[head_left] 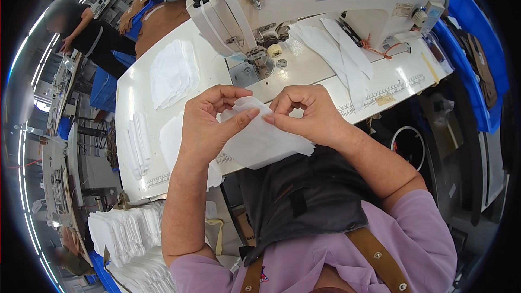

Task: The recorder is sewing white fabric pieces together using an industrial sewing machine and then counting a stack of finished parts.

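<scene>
Your left hand (209,125) and right hand (306,114) both pinch the white cloth piece (260,141), fingers closed, above the bench (304,70) edge.

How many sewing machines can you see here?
1: the white sewing machine on the table, beyond both hands. Others may stand hidden in the blurred aisle at left.

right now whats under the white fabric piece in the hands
Under the white fabric piece, held by the left hand and right hand, show the white sewing table's front edge and a dark apron. Whatever lies directly beneath the fabric is covered.
</scene>
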The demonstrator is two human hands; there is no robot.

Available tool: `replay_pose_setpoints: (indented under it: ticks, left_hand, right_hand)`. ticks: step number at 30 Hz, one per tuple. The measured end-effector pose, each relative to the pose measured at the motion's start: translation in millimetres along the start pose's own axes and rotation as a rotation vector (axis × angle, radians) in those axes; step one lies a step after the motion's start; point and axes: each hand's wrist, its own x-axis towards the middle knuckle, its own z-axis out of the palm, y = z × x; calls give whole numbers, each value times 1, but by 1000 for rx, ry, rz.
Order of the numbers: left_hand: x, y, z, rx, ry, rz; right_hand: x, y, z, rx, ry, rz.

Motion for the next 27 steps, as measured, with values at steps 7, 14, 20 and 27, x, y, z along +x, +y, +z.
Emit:
replay_pose_setpoints:
  ticks: [7,14,20,27]
  left_hand:
    - [3,1,-6,100,-55,-49]
    - [16,-6,-7,121,-72,-117]
    - [47,-38,-9,136,-130,-223]
    - [88,-75,-1,417,-65,-245]
  right_hand:
    - [1,0,0,5,-17,26]
    - [4,9,3,70,72,7]
    - [15,21,-12,-283,-121,-119]
    - [53,45,-30,-1009,-242,-589]
